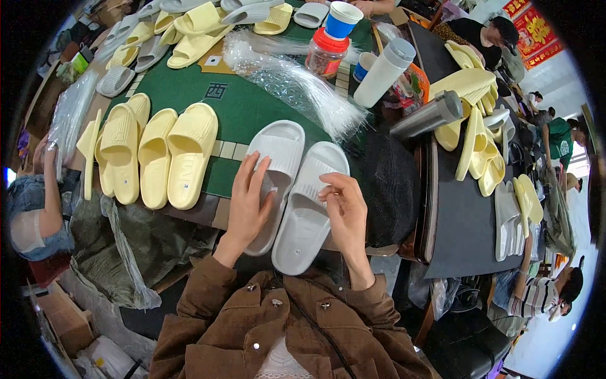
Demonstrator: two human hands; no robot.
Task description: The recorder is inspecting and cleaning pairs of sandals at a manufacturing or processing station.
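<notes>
A pair of light grey slide slippers lies side by side in front of me, toes pointing away, heels at the table's near edge. My left hand (249, 203) rests on the left grey slipper (282, 140), its fingers stretched over the strap and the thumb apart. At the strap of the right grey slipper (302, 230) is my right hand (346, 208), fingers loosely bent and spread, touching its outer side. Neither hand visibly grips a slipper. To the left stand several pale yellow slippers (192, 155) in a row on the green table mat (243, 107).
A bundle of clear plastic strips (315, 88) lies ahead. Beyond are a red-lidded jar (326, 55), a white bottle (385, 72) and a steel tumbler (429, 115). More yellow slippers (483, 142) sit on the dark side table (464, 221). Other people work around; one person's arm (50, 189) is at left.
</notes>
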